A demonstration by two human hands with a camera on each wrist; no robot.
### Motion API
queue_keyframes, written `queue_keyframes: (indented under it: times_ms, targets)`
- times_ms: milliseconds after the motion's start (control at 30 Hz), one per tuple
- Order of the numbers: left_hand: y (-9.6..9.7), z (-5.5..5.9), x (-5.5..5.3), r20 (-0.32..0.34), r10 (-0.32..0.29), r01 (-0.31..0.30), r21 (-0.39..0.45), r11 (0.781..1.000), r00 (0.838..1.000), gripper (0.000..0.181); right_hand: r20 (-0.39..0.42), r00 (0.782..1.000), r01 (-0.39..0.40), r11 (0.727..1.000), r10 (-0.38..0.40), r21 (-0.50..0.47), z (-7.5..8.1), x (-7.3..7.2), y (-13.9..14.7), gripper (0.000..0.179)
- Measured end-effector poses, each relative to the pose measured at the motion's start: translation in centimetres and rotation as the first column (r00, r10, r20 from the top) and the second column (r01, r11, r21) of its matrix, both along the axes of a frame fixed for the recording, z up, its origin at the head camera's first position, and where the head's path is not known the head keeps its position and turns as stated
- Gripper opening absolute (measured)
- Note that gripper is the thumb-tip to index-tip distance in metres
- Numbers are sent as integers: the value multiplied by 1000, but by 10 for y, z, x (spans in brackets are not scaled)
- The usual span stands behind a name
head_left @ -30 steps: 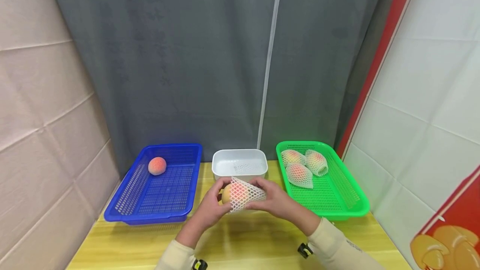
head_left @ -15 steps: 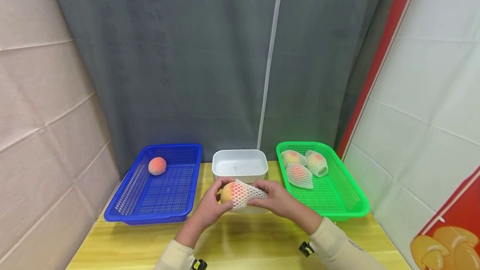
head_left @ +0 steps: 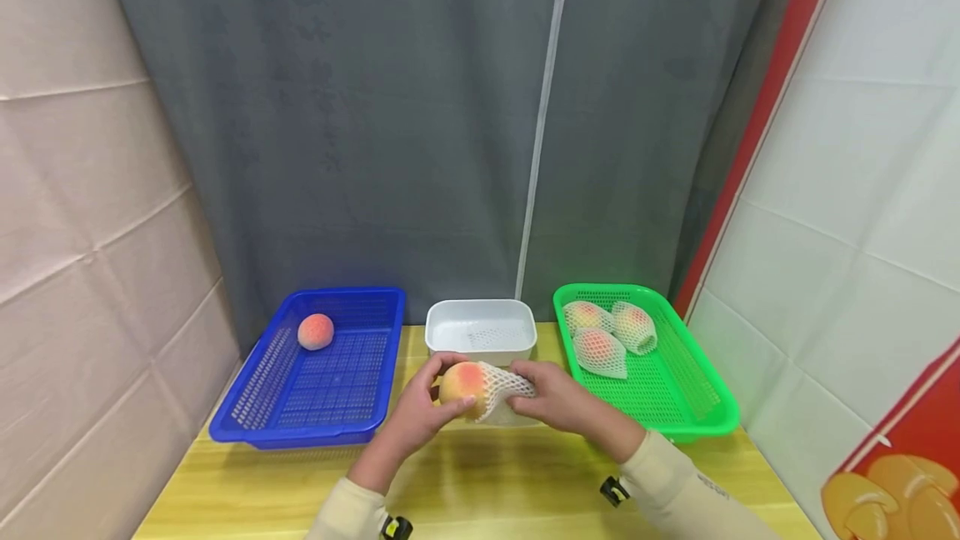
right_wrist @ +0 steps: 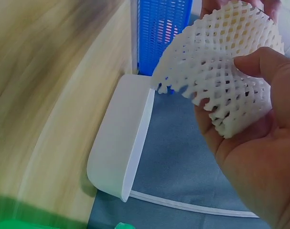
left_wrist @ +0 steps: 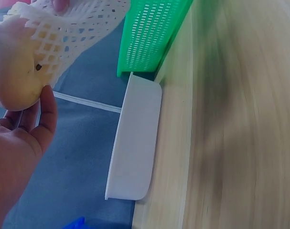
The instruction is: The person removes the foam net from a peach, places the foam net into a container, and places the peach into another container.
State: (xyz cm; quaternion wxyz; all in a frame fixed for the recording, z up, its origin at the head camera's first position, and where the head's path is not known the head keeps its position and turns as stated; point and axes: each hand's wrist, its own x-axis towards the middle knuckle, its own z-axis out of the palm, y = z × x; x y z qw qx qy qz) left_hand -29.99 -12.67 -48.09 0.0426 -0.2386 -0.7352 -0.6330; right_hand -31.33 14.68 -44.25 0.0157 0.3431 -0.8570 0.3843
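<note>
Gripped between two hands, a peach (head_left: pixel 459 386) is held above a wooden table (head_left: pixel 480 490): the left hand (head_left: pixel 420 411) curls fingers and thumb round its bare red-and-yellow end, while the right hand (head_left: pixel 558 397) pinches the loose end of a white foam net (head_left: pixel 501 386) that covers the rest. Beyond the grip hangs a gray curtain (head_left: pixel 360 123), crossed from top to bottom by one pale strip, with a pale pinkish panel (head_left: pixel 90 232) well to the left and a white panel (head_left: pixel 847 190) well to the right. Left of the hands stands a blue basket (head_left: pixel 322 390); right of them, a green basket (head_left: pixel 660 394). Just past the grip, midway between the two baskets, a white tub (head_left: pixel 442 330) holds a piece of white netting (head_left: pixel 491 334) on its floor. Three netted peaches (head_left: pixel 598 347) cluster at the far left of the green basket, and a lone bare peach (head_left: pixel 316 332) lies toward the far end of the blue one. Nearer than the grip, a small black device (head_left: pixel 613 492) shows beneath the right cuff. Smallest of all, seen from the left wrist, a dark mark (left_wrist: pixel 38 67) shows through the net's mesh.
</note>
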Motion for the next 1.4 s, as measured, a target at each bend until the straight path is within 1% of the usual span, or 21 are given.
queue_keyframes:
  times_ms: [167, 267, 333, 400, 533, 567, 633, 700, 800, 867, 967, 1067, 1200, 1233, 1333, 1400]
  targets:
    - [-2, 0, 0, -2, 10, -10, -2, 1000, 1000, 55, -26, 999, -26, 998, 28, 62, 0, -6, 2, 15]
    - [-5, 1, -1, -11, 21, -20, 12, 1000, 1000, 54, -66, 997, -35, 991, 44, 128, 1, -15, 4, 20]
    - [-7, 3, 0, -11, 23, -23, 25, 999, 1000, 54, -97, 994, -26, 985, 43, 173, 2, -22, 6, 25]
    - [-8, 2, 0, -9, 15, -15, 37, 999, 1000, 54, -118, 992, -21, 980, 45, 199, 1, -29, 8, 24]
    - [-10, 1, 0, -12, 7, -7, 41, 999, 1000, 54, -123, 991, -28, 976, 56, 216, 2, -42, 9, 9]
    - [-10, 1, 0, -13, 7, -7, 39, 999, 1000, 54, -120, 991, -30, 976, 58, 218, 3, -44, 9, 9]
    - [-11, 0, 1, -15, 11, -10, 38, 999, 1000, 54, -123, 990, -34, 974, 62, 223, 3, -49, 7, 16]
    - [-12, 0, 1, -13, 14, -13, 41, 999, 1000, 53, -144, 987, -31, 974, 65, 224, 5, -53, 5, 20]
    - [-13, 1, 2, -12, 12, -11, 51, 999, 1000, 54, -195, 980, -3, 974, 48, 228, 8, -63, 0, 25]
    - [-14, 2, 2, -17, 13, -12, 51, 999, 1000, 53, -236, 972, 30, 973, 25, 228, 11, -70, -2, 29]
    - [-15, 3, 2, -29, 19, -18, 45, 999, 999, 53, -301, 953, 93, 970, -21, 226, 12, -84, -6, 37]
    - [-16, 3, 2, -33, 32, -31, 35, 999, 999, 53, -340, 938, 141, 966, -61, 216, 11, -98, -10, 39]
    - [-17, 3, 3, -39, 50, -49, 26, 998, 998, 54, -368, 925, 188, 953, -91, 236, 11, -114, -18, 32]
    - [-18, 4, 4, -40, 53, -52, 25, 998, 998, 54, -376, 922, 201, 947, -97, 249, 11, -117, -21, 30]
    - [-18, 4, 4, -52, 59, -58, 24, 998, 997, 54, -375, 920, 234, 925, -112, 298, 10, -127, -29, 21]
    - [-18, 4, 5, -60, 59, -57, 23, 998, 996, 53, -381, 917, 252, 912, -119, 322, 10, -132, -34, 12]
